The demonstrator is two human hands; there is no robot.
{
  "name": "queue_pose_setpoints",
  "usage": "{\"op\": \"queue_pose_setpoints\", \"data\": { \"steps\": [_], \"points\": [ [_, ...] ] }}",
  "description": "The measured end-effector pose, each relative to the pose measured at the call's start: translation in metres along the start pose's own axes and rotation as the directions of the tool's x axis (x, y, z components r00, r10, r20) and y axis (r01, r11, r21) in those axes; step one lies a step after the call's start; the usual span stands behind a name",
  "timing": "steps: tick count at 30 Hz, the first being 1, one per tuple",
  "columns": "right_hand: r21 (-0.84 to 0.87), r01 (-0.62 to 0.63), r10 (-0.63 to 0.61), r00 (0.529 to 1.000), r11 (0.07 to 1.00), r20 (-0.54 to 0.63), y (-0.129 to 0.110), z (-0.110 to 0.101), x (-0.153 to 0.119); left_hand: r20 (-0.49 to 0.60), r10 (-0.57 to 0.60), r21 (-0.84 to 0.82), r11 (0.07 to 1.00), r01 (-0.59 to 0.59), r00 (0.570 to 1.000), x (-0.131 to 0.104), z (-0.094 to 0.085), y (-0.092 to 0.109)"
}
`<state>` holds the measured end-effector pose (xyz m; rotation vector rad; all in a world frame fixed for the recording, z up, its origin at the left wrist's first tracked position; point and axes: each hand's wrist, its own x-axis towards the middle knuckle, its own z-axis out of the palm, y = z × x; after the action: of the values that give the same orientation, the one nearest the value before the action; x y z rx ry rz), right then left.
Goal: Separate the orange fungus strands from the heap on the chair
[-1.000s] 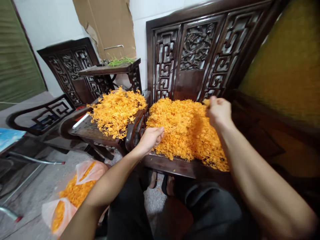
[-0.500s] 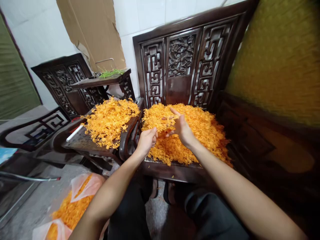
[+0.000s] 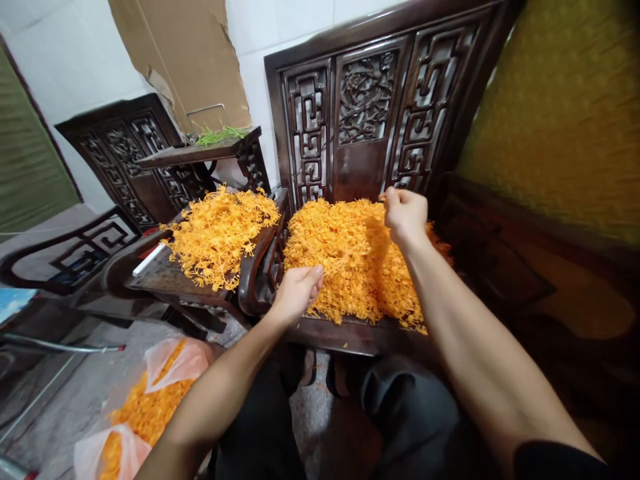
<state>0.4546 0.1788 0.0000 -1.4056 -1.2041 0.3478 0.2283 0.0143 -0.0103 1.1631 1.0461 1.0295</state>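
Orange strand-like pieces: large heap on seat of dark carved wooden chair, in front of its backrest. Left hand over near left part of heap, thumb and fingers closed together; cannot tell if a piece is pinched, since the heap lies behind the fingertips. Right hand above far right part of heap, fingers curled closed on a small orange bit. Second, smaller heap on dark wooden table to left. Open plastic bag of orange pieces on floor, near left. Green stalks on far left raised stand.
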Motion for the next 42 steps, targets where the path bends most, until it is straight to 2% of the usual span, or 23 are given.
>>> {"op": "queue_pose_setpoints", "data": {
  "steps": [2, 5, 7, 9, 10, 11, 12, 14, 15, 17, 20, 22, 24, 27, 30, 32, 35, 38, 39, 40, 42],
  "points": [
    [0.011, 0.01, -0.011, 0.995, 1.0, 0.101, 0.01, 0.007, -0.003, -0.012, 0.013, 0.056, 0.998, -0.012, 1.0, 0.004, -0.006, -0.001],
    [0.038, 0.112, -0.118, 0.945, 0.993, 0.304, 0.006, 0.018, -0.013, -0.037, 0.04, 0.093, 0.995, -0.036, 0.999, 0.013, -0.014, -0.004],
    [0.051, 0.238, -0.242, 0.922, 0.97, 0.302, -0.005, 0.017, -0.021, -0.062, 0.05, 0.049, 0.998, -0.047, 0.997, 0.018, -0.016, -0.005],
    [0.107, 0.282, -0.299, 0.929, 0.953, 0.218, -0.018, 0.01, -0.032, -0.089, 0.058, -0.03, 0.998, -0.061, 0.994, 0.021, -0.017, -0.005],
    [0.168, 0.245, -0.278, 0.937, 0.955, 0.211, -0.024, 0.007, -0.04, -0.092, 0.061, -0.074, 0.995, -0.067, 0.994, 0.022, -0.016, -0.004],
    [0.242, 0.172, -0.234, 0.938, 0.955, 0.255, -0.03, 0.003, -0.05, -0.084, 0.064, -0.116, 0.991, -0.074, 0.994, 0.022, -0.015, -0.003],
    [0.309, 0.078, -0.187, 0.922, 0.948, 0.34, -0.035, 0.001, -0.061, -0.068, 0.071, -0.155, 0.985, -0.08, 0.995, 0.022, -0.013, -0.002],
    [0.39, -0.089, -0.134, 0.851, 0.916, 0.508, -0.043, 0.002, -0.083, -0.026, 0.086, -0.216, 0.972, -0.09, 0.996, 0.02, -0.008, 0.0],
    [0.415, -0.134, -0.124, 0.834, 0.9, 0.537, -0.046, 0.004, -0.091, -0.01, 0.092, -0.239, 0.967, -0.092, 0.996, 0.018, -0.005, 0.002],
    [0.452, -0.17, -0.096, 0.856, 0.876, 0.508, -0.049, 0.011, -0.1, 0.009, 0.096, -0.273, 0.958, -0.09, 0.995, 0.015, 0.001, 0.006],
    [0.441, -0.228, 0.016, 0.901, 0.868, 0.434, -0.051, 0.022, -0.096, 0.019, 0.067, -0.307, 0.95, -0.058, 0.998, 0.01, 0.006, 0.012],
    [0.425, -0.32, 0.116, 0.891, 0.847, 0.44, -0.052, 0.029, -0.089, 0.013, 0.021, -0.316, 0.949, -0.016, 1.0, 0.01, 0.007, 0.015],
    [0.429, -0.428, 0.218, 0.863, 0.796, 0.455, -0.055, 0.036, -0.083, -0.002, -0.028, -0.319, 0.947, 0.026, 1.0, 0.012, 0.005, 0.017],
    [0.449, -0.577, 0.346, 0.796, 0.683, 0.497, -0.062, 0.048, -0.08, -0.026, -0.06, -0.327, 0.944, 0.048, 0.998, 0.017, 0.002, 0.018],
    [0.444, -0.647, 0.395, 0.746, 0.62, 0.536, -0.069, 0.056, -0.079, -0.032, -0.052, -0.326, 0.945, 0.039, 0.998, 0.021, 0.0, 0.019],
    [0.43, -0.662, 0.403, 0.731, 0.614, 0.55, -0.071, 0.057, -0.073, -0.028, -0.047, -0.31, 0.95, 0.036, 0.999, 0.019, -0.001, 0.019],
    [0.438, -0.657, 0.423, 0.742, 0.614, 0.52, -0.067, 0.045, -0.054, -0.011, -0.009, -0.28, 0.96, 0.006, 1.0, 0.01, -0.007, 0.017],
    [0.478, -0.584, 0.445, 0.811, 0.656, 0.38, -0.054, 0.018, -0.029, 0.023, 0.029, -0.248, 0.969, -0.022, 0.999, 0.0, -0.019, 0.01],
    [0.474, -0.539, 0.423, 0.842, 0.696, 0.336, -0.048, 0.009, -0.023, 0.038, 0.028, -0.238, 0.971, -0.019, 0.999, -0.002, -0.023, 0.008],
    [0.449, -0.528, 0.39, 0.844, 0.721, 0.368, -0.043, 0.001, -0.021, 0.049, 0.027, -0.23, 0.973, -0.015, 0.998, -0.002, -0.027, 0.006],
    [0.395, -0.559, 0.335, 0.794, 0.729, 0.507, -0.036, -0.01, -0.023, 0.065, 0.03, -0.214, 0.977, -0.015, 0.997, 0.0, -0.034, 0.002]
  ]
}}
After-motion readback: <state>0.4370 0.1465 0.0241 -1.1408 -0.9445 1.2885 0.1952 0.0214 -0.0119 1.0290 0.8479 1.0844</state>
